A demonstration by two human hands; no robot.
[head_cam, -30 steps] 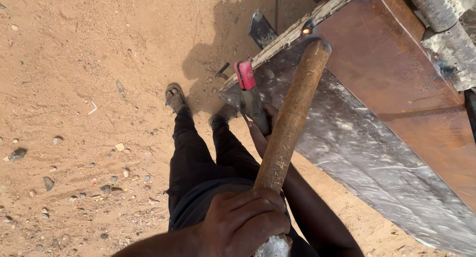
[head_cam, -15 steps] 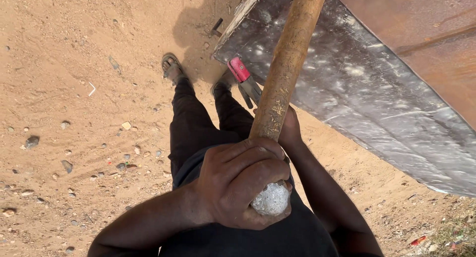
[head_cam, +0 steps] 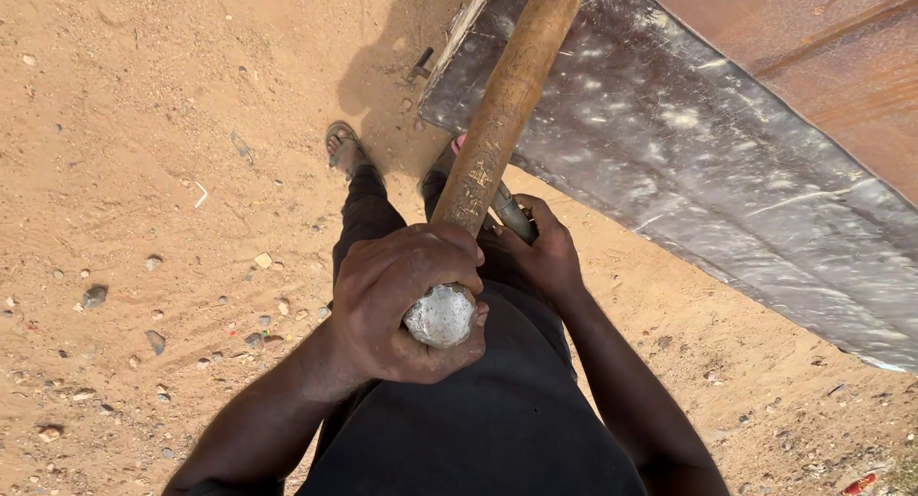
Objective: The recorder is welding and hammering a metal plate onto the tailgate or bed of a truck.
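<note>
Left hand (head_cam: 406,300) clamped on wooden handle (head_cam: 502,113) end, raised; right hand (head_cam: 540,252) grips small tool (head_cam: 512,214) below; metal sheet (head_cam: 708,161) beyond shows no finished work

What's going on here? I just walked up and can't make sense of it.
A person stands on sandy ground beside a large scuffed grey metal sheet. Their left hand is wrapped around the lower end of a long rusty-brown pipe handle, which runs up out of view. Their right hand grips a smaller metal tool, mostly hidden behind the handle.
</note>
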